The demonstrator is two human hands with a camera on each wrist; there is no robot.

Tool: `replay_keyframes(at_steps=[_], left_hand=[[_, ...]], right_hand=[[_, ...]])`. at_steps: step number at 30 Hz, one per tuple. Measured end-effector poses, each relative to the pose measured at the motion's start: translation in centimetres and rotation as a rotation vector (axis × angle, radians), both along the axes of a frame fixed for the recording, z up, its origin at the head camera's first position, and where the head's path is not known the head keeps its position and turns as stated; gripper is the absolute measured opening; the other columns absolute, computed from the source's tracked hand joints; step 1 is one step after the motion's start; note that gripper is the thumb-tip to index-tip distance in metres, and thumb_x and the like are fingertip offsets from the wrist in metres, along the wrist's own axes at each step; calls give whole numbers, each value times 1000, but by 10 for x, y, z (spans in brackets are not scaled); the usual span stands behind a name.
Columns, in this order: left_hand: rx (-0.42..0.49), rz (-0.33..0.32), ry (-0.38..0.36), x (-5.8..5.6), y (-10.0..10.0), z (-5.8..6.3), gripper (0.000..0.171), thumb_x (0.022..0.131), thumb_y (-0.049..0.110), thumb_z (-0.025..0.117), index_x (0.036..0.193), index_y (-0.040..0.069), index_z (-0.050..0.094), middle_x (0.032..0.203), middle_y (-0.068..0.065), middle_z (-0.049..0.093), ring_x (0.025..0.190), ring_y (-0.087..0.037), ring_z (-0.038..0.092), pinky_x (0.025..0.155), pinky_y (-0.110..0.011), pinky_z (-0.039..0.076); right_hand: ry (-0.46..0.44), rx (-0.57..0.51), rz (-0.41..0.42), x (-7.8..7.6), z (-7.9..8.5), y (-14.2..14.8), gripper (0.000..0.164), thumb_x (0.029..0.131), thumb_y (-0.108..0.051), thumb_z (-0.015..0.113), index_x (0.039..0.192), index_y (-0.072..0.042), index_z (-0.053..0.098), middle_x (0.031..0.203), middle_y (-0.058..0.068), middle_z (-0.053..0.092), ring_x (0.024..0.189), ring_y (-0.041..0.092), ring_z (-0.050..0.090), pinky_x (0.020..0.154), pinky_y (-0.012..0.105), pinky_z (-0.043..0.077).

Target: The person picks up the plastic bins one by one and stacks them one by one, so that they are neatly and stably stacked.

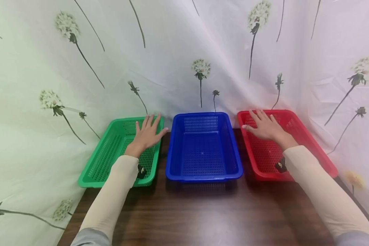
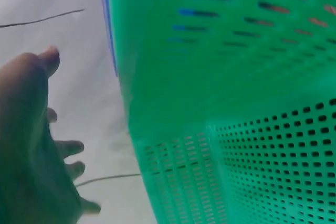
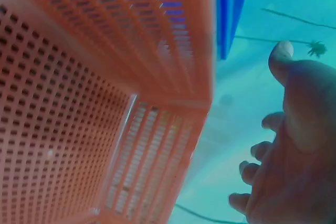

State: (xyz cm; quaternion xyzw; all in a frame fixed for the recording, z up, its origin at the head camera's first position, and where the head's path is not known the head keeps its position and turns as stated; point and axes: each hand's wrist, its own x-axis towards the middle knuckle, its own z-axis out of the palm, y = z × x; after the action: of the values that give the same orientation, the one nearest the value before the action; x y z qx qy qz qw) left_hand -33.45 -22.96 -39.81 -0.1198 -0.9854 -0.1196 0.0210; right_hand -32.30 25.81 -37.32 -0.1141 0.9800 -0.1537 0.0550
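Note:
Three plastic baskets stand side by side: a green basket (image 1: 92, 164) at the left, a blue basket (image 1: 203, 178) in the middle and a red basket (image 1: 313, 147) at the right. My left hand (image 1: 146, 135) hovers over the green basket with fingers spread, its thumb reaching past the inner rim. Over the red basket's far left part, my right hand (image 1: 265, 127) is spread as well, holding nothing. Both wrist views show the hands above the basket rims, the green basket (image 2: 273, 171) and the red basket (image 3: 63, 129) looking bare inside.
The baskets rest on a dark brown wooden table (image 1: 203, 212). Behind and beside it hangs a white cloth (image 1: 172, 51) printed with dandelions. Each wrist carries a small black device, seen below the sleeves.

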Motion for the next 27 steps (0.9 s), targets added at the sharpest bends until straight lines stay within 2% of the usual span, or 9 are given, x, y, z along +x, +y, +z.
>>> replay_keyframes(at_steps=[3, 5, 10, 13, 16, 18, 21, 23, 27], left_hand=[[28, -11, 59, 1, 4, 4, 77, 113, 56, 38, 173, 16, 11, 175, -23, 24, 163, -44, 19, 129, -72, 15], [35, -11, 82, 2, 8, 8, 73, 114, 51, 39, 171, 11, 19, 170, -25, 34, 158, -44, 31, 126, -68, 29], [58, 1, 89, 10, 21, 23, 62, 114, 43, 46, 161, 3, 44, 160, -23, 50, 144, -42, 53, 112, -63, 49], [113, 20, 96, 21, 33, 34, 50, 111, 34, 53, 150, 3, 57, 145, -20, 65, 122, -38, 69, 94, -58, 60], [200, 53, 100, 33, 46, 42, 42, 109, 26, 57, 142, 1, 64, 128, -20, 74, 98, -35, 76, 77, -51, 62], [254, 76, 82, 40, 53, 46, 40, 109, 23, 57, 140, 0, 65, 124, -21, 76, 94, -34, 77, 75, -49, 62], [310, 98, 24, 49, 61, 48, 40, 109, 22, 56, 140, -2, 65, 126, -23, 75, 102, -37, 76, 84, -51, 62], [328, 113, -26, 53, 64, 45, 41, 109, 23, 56, 141, -2, 65, 130, -24, 73, 113, -38, 73, 93, -53, 61], [346, 133, -119, 59, 65, 38, 42, 110, 23, 56, 142, -4, 63, 135, -25, 70, 123, -40, 68, 102, -55, 58]], right_hand=[[0, -75, -44, 1, 7, -8, 92, 106, -52, 58, 172, -9, 11, 172, 30, 25, 157, 55, 25, 122, 76, 27], [3, -138, -73, 4, 13, -14, 86, 106, -46, 60, 170, -7, 18, 164, 31, 39, 150, 55, 40, 114, 76, 39], [3, -285, -98, 14, 25, -26, 66, 109, -39, 56, 159, 2, 40, 145, 32, 59, 128, 48, 63, 106, 65, 53], [-37, -368, -98, 19, 29, -33, 61, 110, -35, 56, 152, 7, 47, 138, 33, 63, 115, 42, 72, 99, 55, 61], [-92, -440, -113, 22, 31, -40, 56, 111, -31, 57, 149, 9, 51, 132, 33, 66, 106, 37, 76, 91, 47, 65], [-116, -473, -127, 23, 30, -45, 52, 111, -28, 57, 146, 10, 53, 128, 32, 67, 98, 33, 77, 87, 44, 66], [-144, -502, -138, 24, 25, -50, 47, 110, -23, 58, 143, 11, 55, 125, 31, 67, 89, 24, 77, 84, 43, 67], [-169, -505, -138, 24, 20, -53, 44, 110, -20, 58, 141, 12, 57, 124, 32, 67, 88, 24, 76, 84, 43, 67], [-263, -503, -117, 25, 9, -57, 42, 110, -16, 57, 139, 15, 57, 123, 34, 67, 92, 30, 76, 82, 41, 67]])
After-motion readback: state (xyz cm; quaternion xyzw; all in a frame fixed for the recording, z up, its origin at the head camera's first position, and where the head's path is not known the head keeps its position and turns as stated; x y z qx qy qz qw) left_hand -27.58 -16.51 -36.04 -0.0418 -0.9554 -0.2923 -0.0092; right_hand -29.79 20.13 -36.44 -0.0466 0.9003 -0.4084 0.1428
